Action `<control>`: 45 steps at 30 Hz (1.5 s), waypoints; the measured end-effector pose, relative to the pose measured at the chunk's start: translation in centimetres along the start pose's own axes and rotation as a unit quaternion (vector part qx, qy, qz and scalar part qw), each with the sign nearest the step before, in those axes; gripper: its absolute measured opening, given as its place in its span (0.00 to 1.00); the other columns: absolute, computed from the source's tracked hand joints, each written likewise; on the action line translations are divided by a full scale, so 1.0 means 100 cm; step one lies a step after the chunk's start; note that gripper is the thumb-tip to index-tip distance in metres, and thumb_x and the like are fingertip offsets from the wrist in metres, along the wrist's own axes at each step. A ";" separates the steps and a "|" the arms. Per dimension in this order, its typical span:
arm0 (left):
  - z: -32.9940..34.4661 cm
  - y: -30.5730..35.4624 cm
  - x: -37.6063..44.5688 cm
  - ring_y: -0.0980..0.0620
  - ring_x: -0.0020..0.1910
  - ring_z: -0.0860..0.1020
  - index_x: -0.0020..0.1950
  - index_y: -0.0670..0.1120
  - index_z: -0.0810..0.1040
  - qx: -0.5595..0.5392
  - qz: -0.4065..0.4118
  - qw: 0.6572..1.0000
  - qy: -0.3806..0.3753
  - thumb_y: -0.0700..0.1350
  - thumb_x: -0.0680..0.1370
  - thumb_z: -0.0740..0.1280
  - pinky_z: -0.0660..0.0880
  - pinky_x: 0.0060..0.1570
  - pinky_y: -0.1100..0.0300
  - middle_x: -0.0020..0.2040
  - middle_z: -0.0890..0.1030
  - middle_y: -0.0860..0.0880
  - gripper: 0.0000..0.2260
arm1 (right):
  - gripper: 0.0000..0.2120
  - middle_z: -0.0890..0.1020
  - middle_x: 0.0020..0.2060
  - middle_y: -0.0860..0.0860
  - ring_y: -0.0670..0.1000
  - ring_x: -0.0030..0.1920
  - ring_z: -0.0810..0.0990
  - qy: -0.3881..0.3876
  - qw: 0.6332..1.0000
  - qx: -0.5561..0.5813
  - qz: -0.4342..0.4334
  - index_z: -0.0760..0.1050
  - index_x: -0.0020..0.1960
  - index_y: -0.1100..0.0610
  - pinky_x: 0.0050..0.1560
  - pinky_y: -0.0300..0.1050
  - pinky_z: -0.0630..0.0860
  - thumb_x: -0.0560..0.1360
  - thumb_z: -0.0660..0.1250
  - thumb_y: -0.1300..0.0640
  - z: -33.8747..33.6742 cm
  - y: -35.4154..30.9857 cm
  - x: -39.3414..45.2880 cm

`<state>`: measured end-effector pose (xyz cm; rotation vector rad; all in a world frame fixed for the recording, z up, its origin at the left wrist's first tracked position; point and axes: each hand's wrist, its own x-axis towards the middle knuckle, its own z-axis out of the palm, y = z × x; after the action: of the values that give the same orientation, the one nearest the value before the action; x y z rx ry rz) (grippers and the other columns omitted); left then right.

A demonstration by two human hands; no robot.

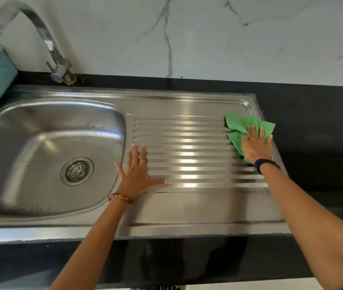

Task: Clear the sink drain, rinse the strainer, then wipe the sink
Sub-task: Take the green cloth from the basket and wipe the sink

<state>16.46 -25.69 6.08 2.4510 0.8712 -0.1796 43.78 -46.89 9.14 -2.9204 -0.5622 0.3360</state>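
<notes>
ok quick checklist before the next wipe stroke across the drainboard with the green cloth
1. Right hand flat on the green cloth: ok.
2. Cloth on the drainboard, at its far right edge: ok.
3. Left hand out of the stroke path: not ok, it lies spread on the ribs beside the basin.
4. Strainer seated in the drain: ok.
5. Faucet off: ok, no water visible.
6. Cloth damp: cannot tell.

Head view: looks down, close, over sink (51,143) front edge.
</notes>
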 end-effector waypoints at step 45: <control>-0.001 -0.009 -0.036 0.46 0.76 0.39 0.75 0.44 0.38 -0.037 -0.106 0.993 -0.021 0.62 0.67 0.69 0.40 0.71 0.39 0.77 0.38 0.44 0.52 | 0.23 0.57 0.76 0.55 0.53 0.75 0.53 -0.061 0.958 0.071 -0.270 0.55 0.74 0.59 0.74 0.61 0.46 0.81 0.48 0.55 0.058 -0.197 -0.081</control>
<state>13.12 -27.02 6.82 2.2753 1.1005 -0.2684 28.19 -31.30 8.74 -2.4864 -1.2552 0.4562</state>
